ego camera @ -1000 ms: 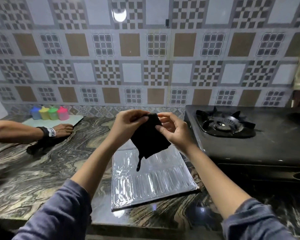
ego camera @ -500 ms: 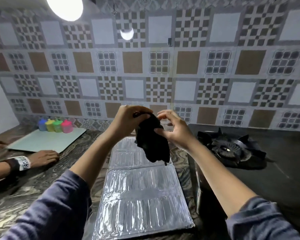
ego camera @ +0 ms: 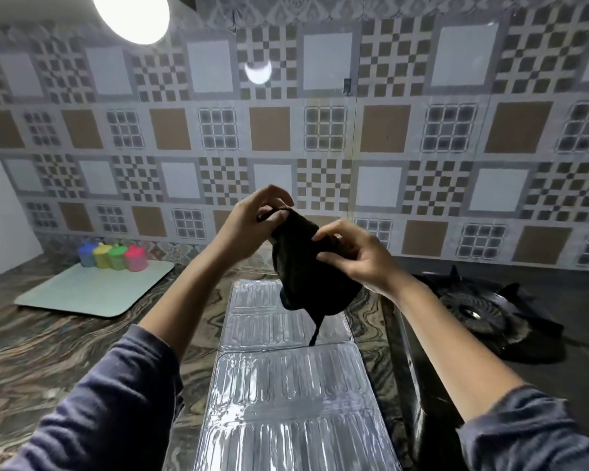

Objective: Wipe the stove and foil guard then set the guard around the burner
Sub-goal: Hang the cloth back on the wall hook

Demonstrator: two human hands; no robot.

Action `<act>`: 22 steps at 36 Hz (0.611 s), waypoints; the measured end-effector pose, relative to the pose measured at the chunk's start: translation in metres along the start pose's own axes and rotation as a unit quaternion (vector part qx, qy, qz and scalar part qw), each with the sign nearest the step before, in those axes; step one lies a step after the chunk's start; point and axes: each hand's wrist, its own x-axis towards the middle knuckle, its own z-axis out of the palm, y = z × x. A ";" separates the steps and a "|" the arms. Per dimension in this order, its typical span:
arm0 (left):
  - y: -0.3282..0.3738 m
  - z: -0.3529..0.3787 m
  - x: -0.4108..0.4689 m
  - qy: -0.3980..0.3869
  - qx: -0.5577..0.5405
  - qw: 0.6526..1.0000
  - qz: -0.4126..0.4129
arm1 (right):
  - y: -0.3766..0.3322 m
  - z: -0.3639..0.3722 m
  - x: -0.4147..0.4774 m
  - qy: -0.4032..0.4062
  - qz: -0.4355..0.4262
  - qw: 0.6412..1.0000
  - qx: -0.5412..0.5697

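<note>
A black cloth (ego camera: 306,277) hangs in the air between both hands, a loose strand dangling below it. My left hand (ego camera: 249,229) pinches its top corner and my right hand (ego camera: 351,256) grips its right side. Beneath them the silver foil guard (ego camera: 286,396) lies flat on the marbled counter, folded into panels. The black stove (ego camera: 510,351) stands to the right, its burner (ego camera: 473,311) with a black grate near the stove's left edge.
A pale green tray (ego camera: 92,290) lies at the back left with several coloured cups (ego camera: 113,256) at its far edge. The patterned tile wall (ego camera: 320,130) closes the back. A bright lamp (ego camera: 131,15) glares at the top left.
My view has tilted upward and closer to the counter. Both hands have shifted their hold on the cloth. Another person's arm at the left has left the view.
</note>
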 end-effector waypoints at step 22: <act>-0.055 0.024 0.084 0.041 0.055 0.997 0.047 | 0.017 -0.036 0.106 0.084 -0.019 0.969 -0.231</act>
